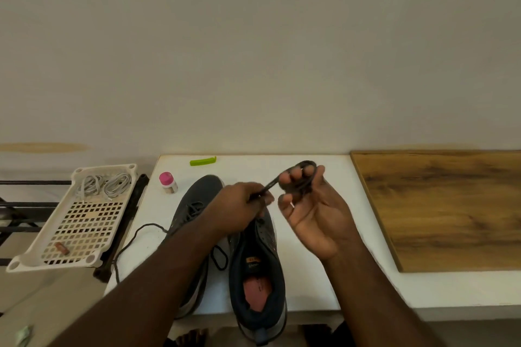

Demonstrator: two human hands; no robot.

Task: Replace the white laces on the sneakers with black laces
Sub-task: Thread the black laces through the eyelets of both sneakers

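Observation:
Two dark grey sneakers stand side by side on the white table (310, 284), toes away from me. The left sneaker (194, 205) carries a black lace whose loose end (132, 239) trails off to the left. The right sneaker (259, 270) shows a reddish insole; its eyelet area is partly hidden by my hands. A coiled black lace (303, 177) is looped around the fingers of my right hand (313, 214), held above the shoes. My left hand (239, 208) pinches one end of that lace. Two white laces (103, 184) lie coiled in the tray at left.
A cream perforated plastic tray (76, 231) rests on a dark rack left of the table. A small bottle with a pink cap (167, 182) and a green clip (203, 161) sit near the table's back edge. A wooden board (445, 205) covers the right side.

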